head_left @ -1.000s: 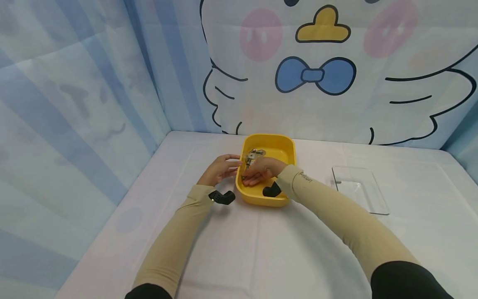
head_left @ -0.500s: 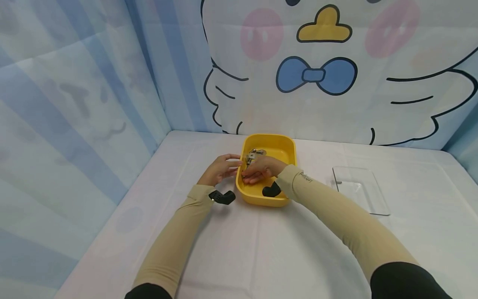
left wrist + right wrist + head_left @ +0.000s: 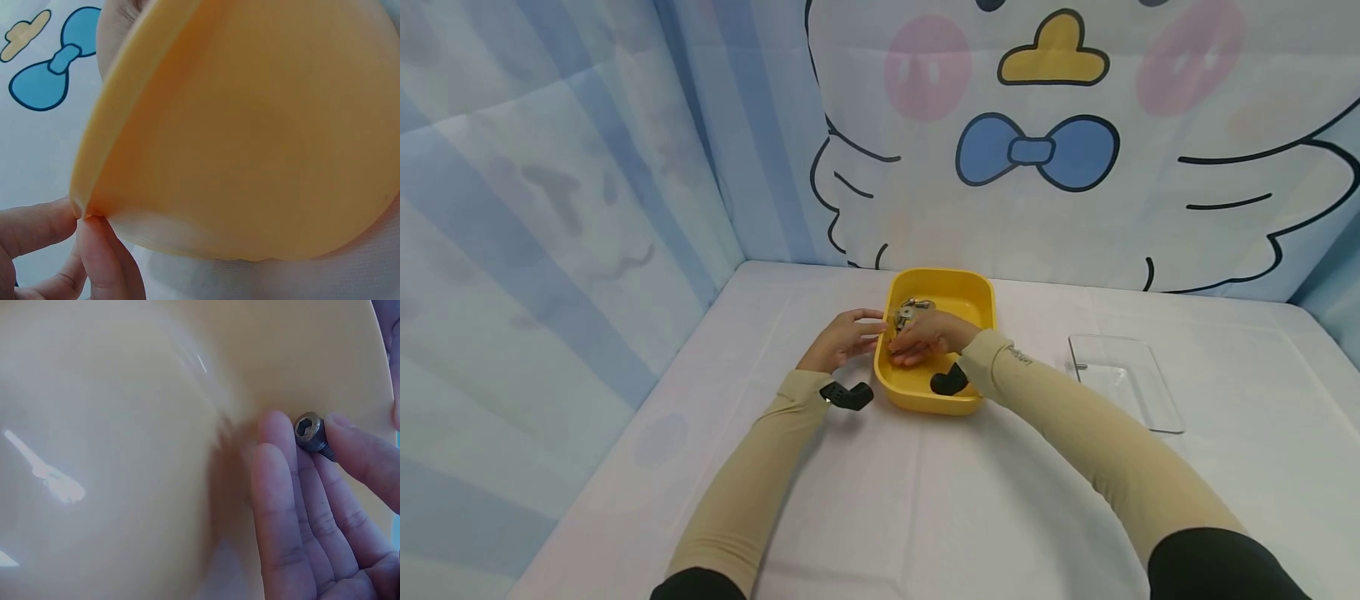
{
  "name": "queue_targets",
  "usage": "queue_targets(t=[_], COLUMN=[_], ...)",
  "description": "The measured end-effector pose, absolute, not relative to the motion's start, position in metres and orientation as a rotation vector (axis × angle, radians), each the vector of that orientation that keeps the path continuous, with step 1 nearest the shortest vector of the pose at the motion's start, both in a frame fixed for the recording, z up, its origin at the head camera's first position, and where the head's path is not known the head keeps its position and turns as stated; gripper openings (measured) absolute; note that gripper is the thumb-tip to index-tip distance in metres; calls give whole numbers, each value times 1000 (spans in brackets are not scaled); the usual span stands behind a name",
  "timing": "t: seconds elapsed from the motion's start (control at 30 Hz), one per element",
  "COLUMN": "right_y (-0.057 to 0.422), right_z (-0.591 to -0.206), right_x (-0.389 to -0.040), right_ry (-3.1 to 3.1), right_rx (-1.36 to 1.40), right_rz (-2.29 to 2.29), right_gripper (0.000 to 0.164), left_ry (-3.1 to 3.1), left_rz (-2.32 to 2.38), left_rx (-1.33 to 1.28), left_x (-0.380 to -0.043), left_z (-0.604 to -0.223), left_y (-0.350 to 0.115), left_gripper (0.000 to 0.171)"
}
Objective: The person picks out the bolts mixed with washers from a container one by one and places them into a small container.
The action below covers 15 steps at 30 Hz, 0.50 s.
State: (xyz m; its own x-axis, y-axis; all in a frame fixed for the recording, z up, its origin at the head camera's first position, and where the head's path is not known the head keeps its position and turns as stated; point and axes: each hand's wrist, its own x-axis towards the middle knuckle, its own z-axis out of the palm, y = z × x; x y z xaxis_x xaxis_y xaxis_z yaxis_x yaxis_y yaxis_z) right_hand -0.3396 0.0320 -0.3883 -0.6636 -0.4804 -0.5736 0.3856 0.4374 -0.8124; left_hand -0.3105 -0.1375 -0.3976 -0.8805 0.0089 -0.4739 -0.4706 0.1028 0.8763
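A yellow plastic tray [image 3: 958,292] stands on the white-covered table. My left hand [image 3: 841,342] is at its left side; in the left wrist view the thumb and a finger pinch the tray's rim [image 3: 94,162]. Inside the tray, my right hand [image 3: 931,335] pinches a dark metal hex-socket bolt [image 3: 308,429] between thumb and fingers, with the socket end facing the right wrist camera. Several small metal pieces of hardware [image 3: 906,313] lie at the tray's left side, just beyond the right hand and partly hidden by it.
To the right on the table lies a shallow clear plastic tray or lid [image 3: 1131,379], with a small dark metal piece [image 3: 1081,367] near its left edge. Printed cloth walls [image 3: 760,167] close off the table's back and left side.
My right hand has risen slightly and shifted a little to the right inside the yellow tray. The left hand stays in place at the rim.
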Motion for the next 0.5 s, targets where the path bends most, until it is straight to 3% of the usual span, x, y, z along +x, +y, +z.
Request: queue_targets(t=[0.3, 0.5], right_y=[43, 45], right_z=[-382, -382], right_x=[-342, -346], right_ry=[1883, 1929], right_rx=[-185, -130], right_rz=[-1300, -1266], right_gripper=[21, 29], left_ry=[2025, 2042], left_rz=[1846, 1830], left_rx=[-449, -445], left_x=[-310, -309], left_z=[-397, -397], left_y=[-137, -137], left_gripper=[40, 40])
